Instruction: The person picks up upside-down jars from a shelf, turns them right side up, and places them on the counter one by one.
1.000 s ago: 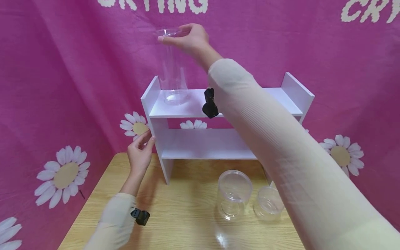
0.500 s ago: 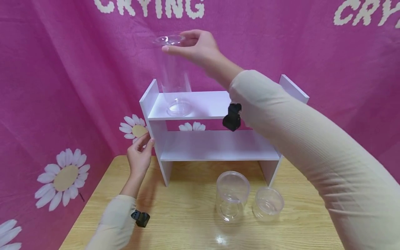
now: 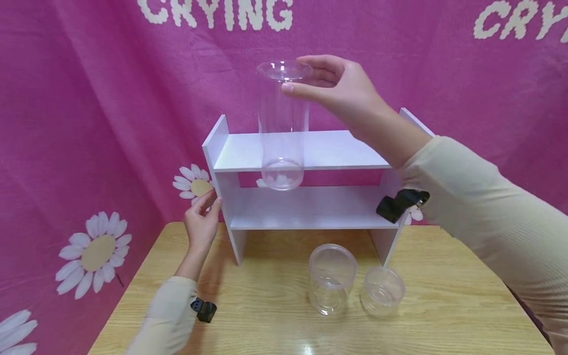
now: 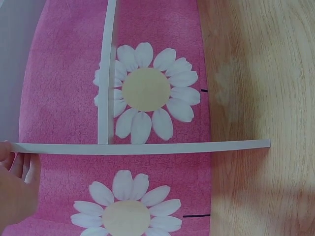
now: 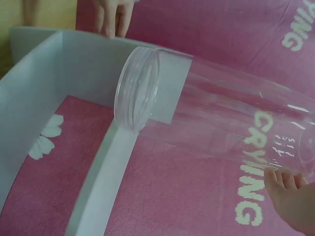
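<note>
A tall clear plastic jar [image 3: 284,128] hangs upright before the white shelf [image 3: 306,207], apart from it in the head view. My right hand [image 3: 341,88] grips its top end between thumb and fingers. In the right wrist view a ringed, lid-like end of the jar [image 5: 138,91] points away from the hand [image 5: 290,196]. Low at the left, my left hand [image 3: 201,219] touches the outer face of the shelf's side panel with its fingertips; the left wrist view shows this hand [image 4: 17,189] at the panel's edge, its thumb partly cut off.
Two clear lidded jars, a medium one [image 3: 332,281] and a small one [image 3: 382,291], stand on the wooden table [image 3: 257,305] before the shelf's right half. Behind hangs a pink cloth [image 3: 133,98] with daisies and lettering.
My right hand has brought the tall jar off the upper shelf's left end, moving it right and towards me. The left hand has stayed against the side panel.
</note>
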The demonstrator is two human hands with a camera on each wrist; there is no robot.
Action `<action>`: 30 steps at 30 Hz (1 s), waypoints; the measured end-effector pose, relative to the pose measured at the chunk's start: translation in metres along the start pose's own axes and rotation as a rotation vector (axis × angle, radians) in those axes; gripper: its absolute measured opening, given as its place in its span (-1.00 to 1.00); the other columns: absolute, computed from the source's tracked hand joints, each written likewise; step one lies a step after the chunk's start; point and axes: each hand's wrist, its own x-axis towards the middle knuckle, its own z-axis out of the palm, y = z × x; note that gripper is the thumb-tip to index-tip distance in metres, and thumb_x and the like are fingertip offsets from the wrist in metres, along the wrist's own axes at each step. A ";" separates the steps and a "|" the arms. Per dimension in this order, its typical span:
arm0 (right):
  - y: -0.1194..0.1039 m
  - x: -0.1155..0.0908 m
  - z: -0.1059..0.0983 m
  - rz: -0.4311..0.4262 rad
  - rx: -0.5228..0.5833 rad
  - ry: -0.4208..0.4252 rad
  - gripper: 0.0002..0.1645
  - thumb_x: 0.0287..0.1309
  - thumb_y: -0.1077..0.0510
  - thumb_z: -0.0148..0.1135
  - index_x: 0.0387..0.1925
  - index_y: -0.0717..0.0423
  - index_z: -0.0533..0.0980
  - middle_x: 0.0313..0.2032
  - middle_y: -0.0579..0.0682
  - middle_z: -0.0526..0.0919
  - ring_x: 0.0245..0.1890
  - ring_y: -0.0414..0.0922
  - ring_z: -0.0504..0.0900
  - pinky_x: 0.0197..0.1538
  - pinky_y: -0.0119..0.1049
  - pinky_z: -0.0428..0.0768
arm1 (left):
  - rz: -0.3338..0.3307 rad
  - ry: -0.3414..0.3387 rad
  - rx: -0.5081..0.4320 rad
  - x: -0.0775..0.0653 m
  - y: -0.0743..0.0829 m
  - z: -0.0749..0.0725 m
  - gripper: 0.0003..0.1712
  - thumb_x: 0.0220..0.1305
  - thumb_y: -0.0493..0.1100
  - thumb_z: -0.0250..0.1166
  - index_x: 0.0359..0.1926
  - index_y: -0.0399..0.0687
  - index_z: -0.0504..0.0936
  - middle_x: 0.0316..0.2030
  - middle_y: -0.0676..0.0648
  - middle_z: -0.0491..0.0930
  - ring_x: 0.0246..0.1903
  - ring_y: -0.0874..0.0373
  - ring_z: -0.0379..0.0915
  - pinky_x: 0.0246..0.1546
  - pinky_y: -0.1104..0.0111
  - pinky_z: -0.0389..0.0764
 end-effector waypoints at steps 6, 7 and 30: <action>0.012 -0.035 -0.009 -0.030 0.001 -0.050 -0.32 0.06 0.12 0.39 0.25 -0.04 0.41 0.21 -0.03 0.55 0.15 -0.19 0.57 0.32 -0.33 0.48 | -0.007 -0.004 0.010 0.000 0.001 0.000 -0.64 0.25 -0.26 0.27 0.07 -0.24 0.62 0.03 -0.24 0.65 -0.24 0.57 0.46 -0.20 0.78 0.48; 0.015 -0.039 -0.010 -0.026 -0.013 -0.055 -0.32 0.06 0.11 0.39 0.25 -0.05 0.41 0.20 -0.04 0.56 0.14 -0.20 0.57 0.29 -0.35 0.50 | -0.011 -0.007 0.013 0.000 0.001 -0.001 -0.64 0.25 -0.25 0.28 0.07 -0.23 0.62 0.03 -0.23 0.65 -0.21 0.51 0.49 -0.19 0.77 0.47; 0.117 -0.100 -0.012 0.085 0.119 -0.063 -0.30 0.10 0.23 0.35 0.29 0.12 0.35 0.04 -0.32 0.58 -0.04 -0.42 0.64 0.07 -0.58 0.57 | -0.034 -0.017 0.007 0.000 0.003 0.000 -0.63 0.27 -0.27 0.25 0.10 -0.26 0.59 0.07 -0.27 0.62 0.05 -0.05 0.57 -0.20 0.77 0.51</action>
